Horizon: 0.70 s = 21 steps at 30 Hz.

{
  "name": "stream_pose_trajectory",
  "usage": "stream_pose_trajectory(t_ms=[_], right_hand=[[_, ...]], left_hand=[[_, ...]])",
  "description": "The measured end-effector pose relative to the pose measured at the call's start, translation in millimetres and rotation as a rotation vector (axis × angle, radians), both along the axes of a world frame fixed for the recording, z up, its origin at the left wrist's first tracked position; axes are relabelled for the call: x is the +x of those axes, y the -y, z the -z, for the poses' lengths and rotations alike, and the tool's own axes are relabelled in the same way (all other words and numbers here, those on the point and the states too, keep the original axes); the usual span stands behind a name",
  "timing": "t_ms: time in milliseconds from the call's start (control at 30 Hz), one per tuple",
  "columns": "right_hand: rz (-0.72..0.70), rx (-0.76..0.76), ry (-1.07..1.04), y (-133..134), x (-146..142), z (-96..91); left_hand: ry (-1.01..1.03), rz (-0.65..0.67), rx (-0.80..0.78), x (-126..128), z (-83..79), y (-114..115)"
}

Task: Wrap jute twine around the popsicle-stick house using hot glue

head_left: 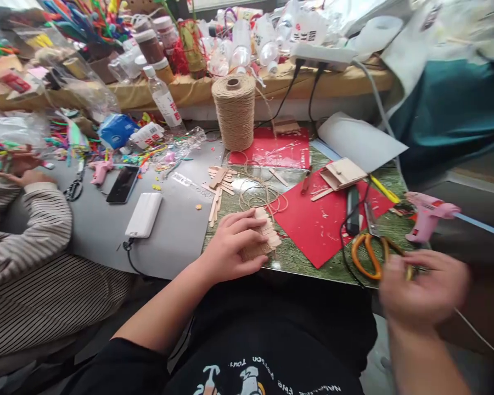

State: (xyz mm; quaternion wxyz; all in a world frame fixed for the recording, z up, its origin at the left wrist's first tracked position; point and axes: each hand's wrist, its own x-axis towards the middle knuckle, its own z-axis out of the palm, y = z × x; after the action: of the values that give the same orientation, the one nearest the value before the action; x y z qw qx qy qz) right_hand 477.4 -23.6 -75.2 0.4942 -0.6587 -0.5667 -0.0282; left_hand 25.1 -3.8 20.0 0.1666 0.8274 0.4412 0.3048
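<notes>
My left hand (236,244) grips a small panel of wooden craft sticks (271,233) at the table's near edge, fingers over its top and thumb along the near side. At the right, my right hand (424,285), blurred by motion, has its fingers closed around one handle loop of the orange-handled scissors (368,258). The blades point away from me, beside a dark utility knife (353,211). Loose craft sticks (218,189) lie left of the panel. Beyond it are loops of twine (257,192).
Twine spool (233,115) stands at the back. A small wooden box (343,174) rests on red card (313,219). A pink glue gun (430,214) lies right. Phone (123,184) and power bank (145,215) lie left, near another person's hands (27,170). Bottles crowd the shelf.
</notes>
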Motion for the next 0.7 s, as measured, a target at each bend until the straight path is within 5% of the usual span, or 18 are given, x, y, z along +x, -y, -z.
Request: stream_pose_trajectory(t_ms=[100, 200, 400, 700], right_hand=[[-0.685, -0.110, 0.002, -12, -140, -51.1], [-0.971, -0.194, -0.133, 1, -204, -65.9], [-0.862, -0.234, -0.309, 10, -218, -44.0], [-0.975, 0.009, -0.077, -3, -209, -44.9]], left_hand=[[-0.005, -0.006, 0.015, 2, -1.4, -1], [-0.014, -0.012, 0.024, 5, -3.6, -1], [-0.033, -0.011, 0.035, 6, -5.6, 1], [-0.045, -0.002, 0.046, 5, -4.6, 1]])
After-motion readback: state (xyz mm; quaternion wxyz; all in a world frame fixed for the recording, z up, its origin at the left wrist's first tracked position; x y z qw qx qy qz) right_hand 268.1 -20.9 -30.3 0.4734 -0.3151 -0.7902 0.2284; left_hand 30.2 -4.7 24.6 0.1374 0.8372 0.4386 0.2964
